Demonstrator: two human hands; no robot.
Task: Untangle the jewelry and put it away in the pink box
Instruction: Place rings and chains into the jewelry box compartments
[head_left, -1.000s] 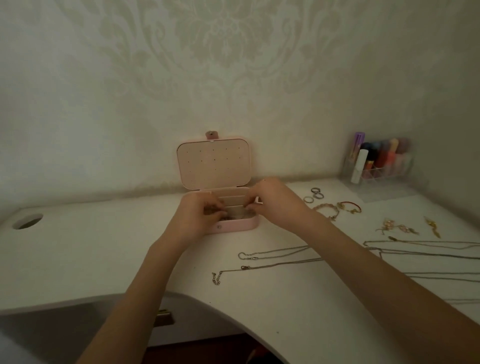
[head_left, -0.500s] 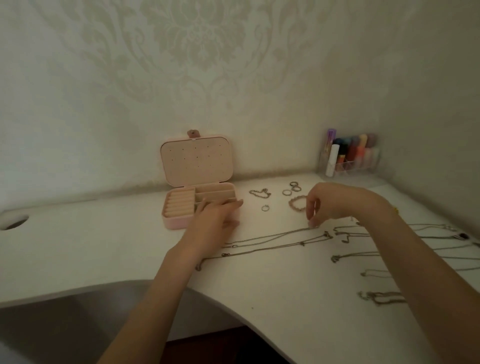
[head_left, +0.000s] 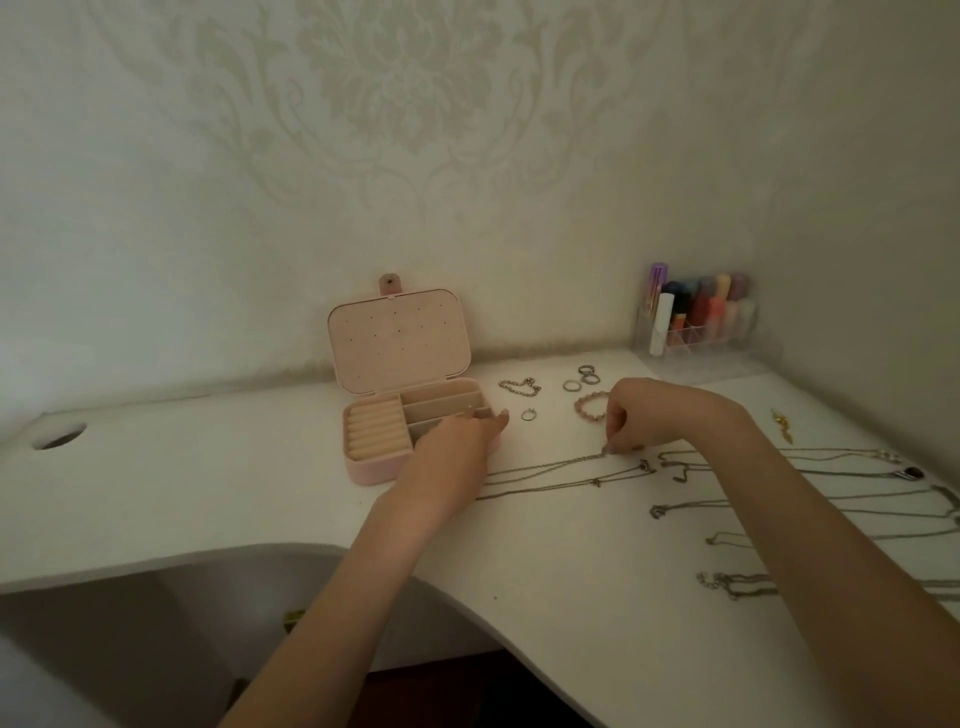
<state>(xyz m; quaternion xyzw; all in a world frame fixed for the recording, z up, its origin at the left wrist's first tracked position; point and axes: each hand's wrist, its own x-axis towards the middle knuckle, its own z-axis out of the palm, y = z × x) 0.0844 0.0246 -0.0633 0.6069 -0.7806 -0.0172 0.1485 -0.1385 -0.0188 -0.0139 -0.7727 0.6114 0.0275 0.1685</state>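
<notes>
We see the pink box (head_left: 387, 415) standing open on the white desk (head_left: 519, 597), its lid upright against the wall. The left hand (head_left: 457, 441) rests at the box's right front corner, fingers extended and relaxed over the rim; it holds nothing that we can make out. The right hand (head_left: 644, 415) is lowered to the desk to the right of the box, well apart from it, fingertips curled down and pinching the right end of a thin chain (head_left: 550, 465). That chain runs leftward across the desk and passes beneath the left hand's wrist. A second chain (head_left: 571, 484) lies just in front of it. Rings (head_left: 582, 376) and a beaded bracelet (head_left: 589, 405) lie between the box and the right hand. Further necklaces (head_left: 831, 506) lie under and beyond the right forearm.
</notes>
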